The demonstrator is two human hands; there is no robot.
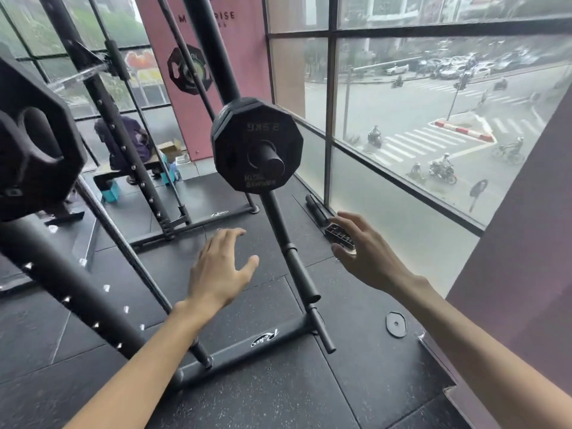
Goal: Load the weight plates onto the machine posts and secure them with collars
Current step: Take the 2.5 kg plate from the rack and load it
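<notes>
Head view: black rubber floor [278, 397] beside windows [402, 119]; left hand [216, 270], right hand [365, 258] both spread, empty.

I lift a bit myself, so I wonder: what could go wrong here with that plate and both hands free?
The small plate sits on its post with no collar visible, so it could slide off. Neither the left hand nor the right hand has a grip on anything. A loose oval disc lies on the floor, a possible trip hazard.

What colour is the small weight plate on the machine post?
The twelve-sided small weight plate is matte black with faded yellowish lettering, seen in the head view.
</notes>
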